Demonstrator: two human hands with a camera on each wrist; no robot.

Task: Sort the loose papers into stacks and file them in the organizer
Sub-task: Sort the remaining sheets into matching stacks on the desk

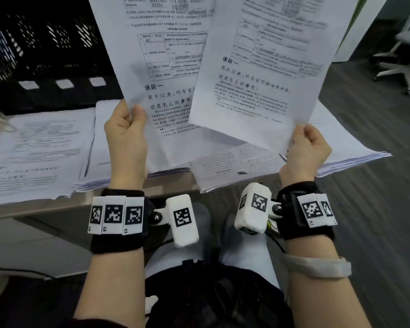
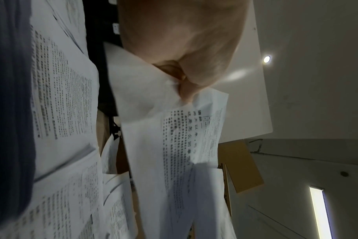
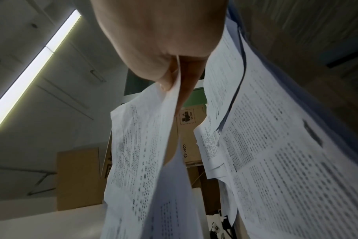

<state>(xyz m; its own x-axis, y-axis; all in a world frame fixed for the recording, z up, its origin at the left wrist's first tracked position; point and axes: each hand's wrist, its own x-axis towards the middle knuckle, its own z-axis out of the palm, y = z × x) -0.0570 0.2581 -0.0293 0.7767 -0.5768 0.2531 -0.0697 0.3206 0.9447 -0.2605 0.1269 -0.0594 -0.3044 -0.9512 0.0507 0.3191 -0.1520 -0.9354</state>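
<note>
Two printed sheets are held upright over the desk. My left hand [image 1: 126, 129] pinches the lower left corner of the left sheet [image 1: 156, 55]; the left wrist view shows that left sheet [image 2: 174, 145] nipped between thumb and fingers [image 2: 184, 77]. My right hand [image 1: 305, 147] pinches the lower right corner of the right sheet [image 1: 265, 67], which overlaps the left one's right edge. In the right wrist view the right sheet [image 3: 143, 153] hangs from my fingertips [image 3: 170, 80]. Stacks of paper [image 1: 40, 147] lie on the desk below. The black mesh organizer [image 1: 45, 43] stands at the back left.
More paper piles [image 1: 242, 164] overhang the desk's front edge [image 1: 152, 183] in the middle and right. White labels [image 1: 64, 83] line the organizer's base. An office chair [image 1: 402, 62] stands on the floor at the far right. Cardboard boxes [image 3: 190, 137] stand behind the desk.
</note>
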